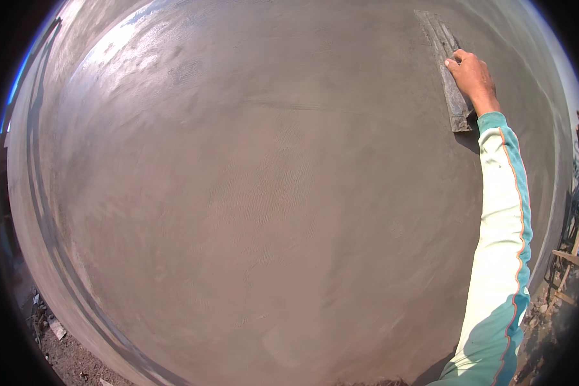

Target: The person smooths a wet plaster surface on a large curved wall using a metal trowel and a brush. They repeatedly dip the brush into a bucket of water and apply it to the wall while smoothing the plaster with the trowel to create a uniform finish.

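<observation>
Float (452, 90) lies along the grey wall (270, 193), our right hand (474, 78) curled around its back, likely for even pressure; our left hand's state we cannot tell, unseen.

**Outdoor building site**

You're facing a broad grey-brown wall (270, 225) of smooth, damp-looking plaster or cement, with a long flat float (455, 96) in your right hand (473, 76). Bare dirt (77, 365) with rubble (57, 329) at lower left, loose timber (569, 259) at lower right. Hard sunlight on the wall puts you outside.
</observation>
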Tool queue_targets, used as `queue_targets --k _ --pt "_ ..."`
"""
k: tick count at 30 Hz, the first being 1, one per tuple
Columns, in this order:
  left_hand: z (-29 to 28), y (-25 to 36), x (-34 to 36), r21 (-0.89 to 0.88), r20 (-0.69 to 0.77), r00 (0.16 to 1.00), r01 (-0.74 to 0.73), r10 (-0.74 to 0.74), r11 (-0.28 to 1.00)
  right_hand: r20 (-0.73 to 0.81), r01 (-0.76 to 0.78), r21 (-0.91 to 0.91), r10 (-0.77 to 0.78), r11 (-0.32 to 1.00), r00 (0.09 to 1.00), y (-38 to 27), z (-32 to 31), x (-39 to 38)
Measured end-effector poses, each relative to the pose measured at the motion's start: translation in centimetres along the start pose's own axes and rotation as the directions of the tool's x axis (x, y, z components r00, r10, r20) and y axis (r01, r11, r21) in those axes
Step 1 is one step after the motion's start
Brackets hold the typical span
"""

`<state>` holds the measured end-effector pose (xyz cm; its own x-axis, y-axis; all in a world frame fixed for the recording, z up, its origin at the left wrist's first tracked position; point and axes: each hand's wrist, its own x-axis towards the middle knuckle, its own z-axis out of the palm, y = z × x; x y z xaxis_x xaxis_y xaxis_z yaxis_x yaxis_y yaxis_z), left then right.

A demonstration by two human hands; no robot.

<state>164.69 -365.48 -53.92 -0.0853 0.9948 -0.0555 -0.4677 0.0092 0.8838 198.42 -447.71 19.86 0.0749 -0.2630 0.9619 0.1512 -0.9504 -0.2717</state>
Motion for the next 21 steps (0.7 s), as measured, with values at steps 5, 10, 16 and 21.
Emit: queue_targets --k 5,10,16,21 --pt "0.1 0.6 -1.3 0.022 0.009 1.000 -0.005 0.005 1.000 0.025 0.136 -0.017 -0.135 0.991 0.990 2.4 1.5 -1.9" --pt "0.0 0.6 -2.3 0.017 0.013 1.000 0.003 -0.004 1.000 0.020 0.063 0.044 -0.064 0.997 0.998 1.8 -0.5 0.3" --pt "-0.2 0.7 -2.6 0.026 0.013 1.000 0.006 -0.007 1.000 -0.014 0.225 0.003 -0.225 0.974 0.974 1.4 -0.9 -3.4" --pt "-0.2 1.1 -3.2 0.020 0.005 1.000 0.006 -0.006 1.000 0.001 0.029 -0.003 -0.029 1.000 1.000 -0.9 -1.4 1.8"
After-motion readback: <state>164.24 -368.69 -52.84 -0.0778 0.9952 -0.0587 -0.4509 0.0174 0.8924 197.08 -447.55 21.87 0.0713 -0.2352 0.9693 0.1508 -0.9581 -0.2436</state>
